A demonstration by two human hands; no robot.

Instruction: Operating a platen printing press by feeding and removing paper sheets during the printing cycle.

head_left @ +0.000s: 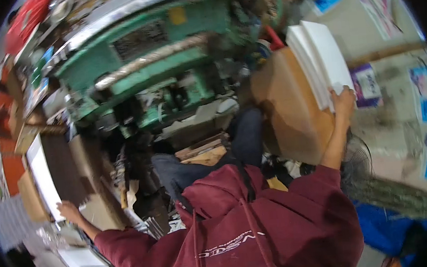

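My right hand (pixel 344 100) is closed on the near edge of a stack of white sheets (pixel 320 57), which lies fanned into a few layers. Under the sheets stands a large brown cardboard box (pixel 291 107). Out to the far left, my left hand (pixel 69 211) has its fingers at the near corner of a long white sheet (pixel 42 167), seemingly pinching it. That sheet rests on top of a dark brown stack or box (pixel 63 168). Blur hides the exact finger contact on the left.
A green machine (pixel 194 14) with a long roller bar (pixel 152 60) stands ahead of my knees. Scraps of card and paper lie beneath it. A wire fan guard (pixel 357 157) is below my right forearm. Printed sheets (pixel 370 83) hang along the right wall. Orange boxes (pixel 10 169) stand at far left.
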